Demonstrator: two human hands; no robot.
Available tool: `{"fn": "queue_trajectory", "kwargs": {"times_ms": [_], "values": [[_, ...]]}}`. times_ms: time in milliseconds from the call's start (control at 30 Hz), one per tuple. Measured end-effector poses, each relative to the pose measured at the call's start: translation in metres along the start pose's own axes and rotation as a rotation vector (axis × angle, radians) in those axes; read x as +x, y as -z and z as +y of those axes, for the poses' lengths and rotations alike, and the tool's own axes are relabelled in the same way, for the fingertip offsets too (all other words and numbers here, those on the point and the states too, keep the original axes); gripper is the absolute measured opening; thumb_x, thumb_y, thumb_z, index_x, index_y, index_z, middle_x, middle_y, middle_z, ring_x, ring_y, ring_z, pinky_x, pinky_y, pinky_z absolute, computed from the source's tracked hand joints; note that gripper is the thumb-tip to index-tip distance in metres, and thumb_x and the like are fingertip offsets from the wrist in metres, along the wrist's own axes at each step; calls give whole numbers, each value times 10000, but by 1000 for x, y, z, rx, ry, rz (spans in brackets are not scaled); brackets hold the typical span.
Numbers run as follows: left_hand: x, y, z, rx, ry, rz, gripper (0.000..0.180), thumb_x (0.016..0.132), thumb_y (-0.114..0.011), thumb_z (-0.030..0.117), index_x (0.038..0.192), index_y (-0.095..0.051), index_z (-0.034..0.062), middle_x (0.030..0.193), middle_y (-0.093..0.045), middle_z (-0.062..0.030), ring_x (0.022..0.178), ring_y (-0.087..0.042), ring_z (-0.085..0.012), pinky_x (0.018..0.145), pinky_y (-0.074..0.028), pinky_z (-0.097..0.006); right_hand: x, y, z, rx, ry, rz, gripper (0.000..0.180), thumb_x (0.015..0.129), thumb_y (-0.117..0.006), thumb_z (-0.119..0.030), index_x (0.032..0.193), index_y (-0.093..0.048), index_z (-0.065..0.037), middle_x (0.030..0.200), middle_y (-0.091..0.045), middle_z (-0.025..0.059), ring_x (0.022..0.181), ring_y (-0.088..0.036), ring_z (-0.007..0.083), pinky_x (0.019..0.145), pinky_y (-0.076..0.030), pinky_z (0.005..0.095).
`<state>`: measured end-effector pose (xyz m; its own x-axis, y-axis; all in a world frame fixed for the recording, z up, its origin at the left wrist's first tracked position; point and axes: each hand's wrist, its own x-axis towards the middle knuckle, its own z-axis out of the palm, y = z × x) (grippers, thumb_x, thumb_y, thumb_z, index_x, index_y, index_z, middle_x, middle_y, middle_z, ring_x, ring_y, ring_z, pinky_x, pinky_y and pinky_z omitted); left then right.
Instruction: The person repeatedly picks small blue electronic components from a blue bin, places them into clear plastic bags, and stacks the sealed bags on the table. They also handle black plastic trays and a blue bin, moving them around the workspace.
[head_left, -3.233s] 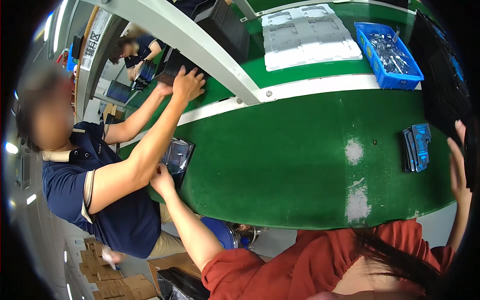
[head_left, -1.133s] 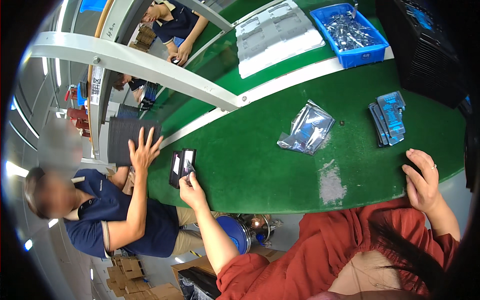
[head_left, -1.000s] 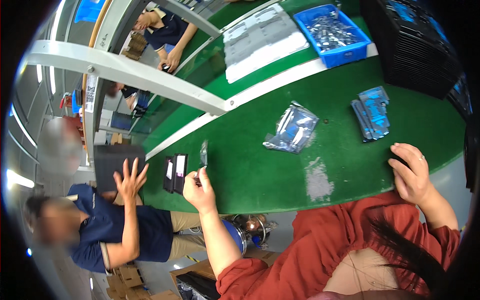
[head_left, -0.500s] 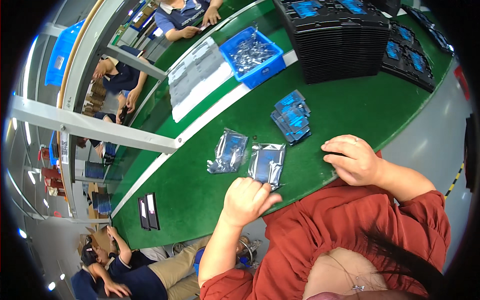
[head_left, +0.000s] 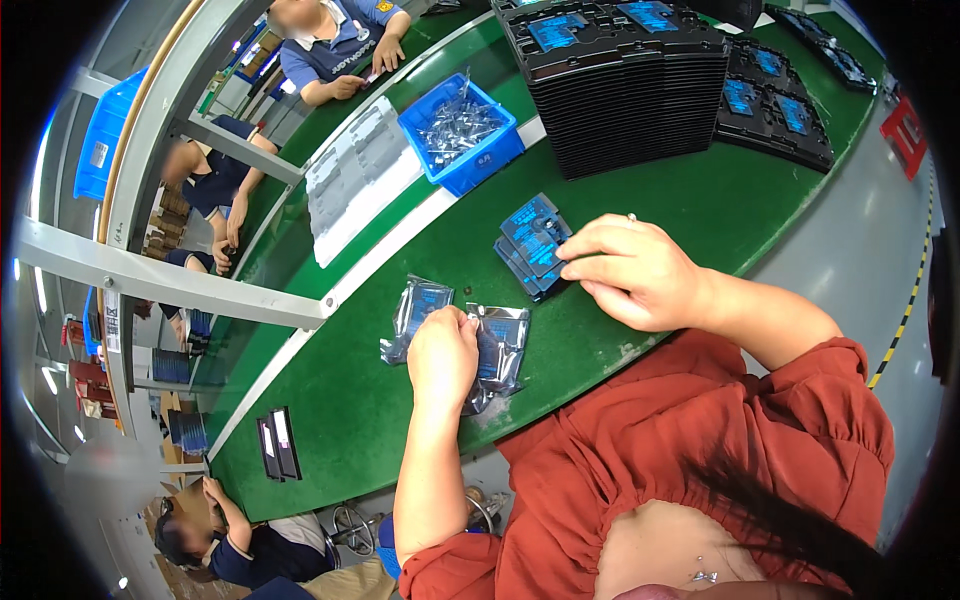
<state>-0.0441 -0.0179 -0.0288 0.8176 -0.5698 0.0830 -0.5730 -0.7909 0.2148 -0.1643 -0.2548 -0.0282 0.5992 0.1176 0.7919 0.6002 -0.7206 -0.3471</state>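
Note:
My right hand (head_left: pixel 640 272) has its fingertips at the edge of the top piece in a small pile of flat black plates with blue printed faces (head_left: pixel 534 232), pinching that edge. My left hand (head_left: pixel 445 360) is closed, its thumb and fingers curled together between two shiny, see-through grey bags. One bag (head_left: pixel 421 300), with a blue-printed flat piece inside, lies just beyond the hand. The other bag (head_left: pixel 502 345) lies to its right, partly covered by the hand. What the left fingertips grip is hidden.
A tall stack of black trays (head_left: pixel 630 110) stands at the far right, with further trays (head_left: pixel 775 100) beside it. A blue bin (head_left: pixel 460 135) of small metal parts sits on the white rail. Two dark strips (head_left: pixel 278 444) lie at left. Co-workers sit across the bench (head_left: pixel 345 400).
My right hand has moved leftward onto the plate pile. My left hand has shifted from the right bag's near end up between the two bags. The view has also shifted slightly.

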Motion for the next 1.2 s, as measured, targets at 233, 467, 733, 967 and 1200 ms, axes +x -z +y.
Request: {"fn": "queue_trajectory", "kwargs": {"times_ms": [233,467,733,967,1200], "values": [[7,8,-18,-712,60,143,41,920,-573,72,923,-559,33,711,-565,1,637,-488,-56,582,-417,-224,48,-17,5,73,88,-36,138,707,-625,-20,844,-637,-14,905,-606,78,825,-595,261,733,-482,369],[14,58,22,-448,-305,211,75,864,-626,66,912,-643,11,757,-659,-142,648,-641,-231,609,-490,-320,87,-39,-3,-64,-15,-261,210,755,-685,-179,888,-635,-25,858,-610,105,816,-608,293,723,-491,404],[16,40,14,-332,-433,117,96,849,-614,102,795,-596,25,641,-572,-151,594,-581,-327,544,-443,-407,84,-43,8,95,13,-560,136,755,-623,-155,722,-657,-27,713,-646,155,725,-634,351,673,-508,445],[15,44,4,-776,-367,-109,100,856,-594,84,798,-620,7,625,-556,-88,557,-538,-177,536,-423,-299,76,-50,2,82,309,-302,177,702,-624,-141,590,-517,-55,562,-517,87,539,-559,297,508,-460,395],[32,36,-34,-1135,-42,83,131,899,-570,64,798,-604,-12,669,-550,26,601,-474,-53,542,-385,-215,62,-43,-51,65,724,-174,166,623,-576,-189,574,-443,-102,584,-376,1,488,-437,150,439,-363,302]]}}
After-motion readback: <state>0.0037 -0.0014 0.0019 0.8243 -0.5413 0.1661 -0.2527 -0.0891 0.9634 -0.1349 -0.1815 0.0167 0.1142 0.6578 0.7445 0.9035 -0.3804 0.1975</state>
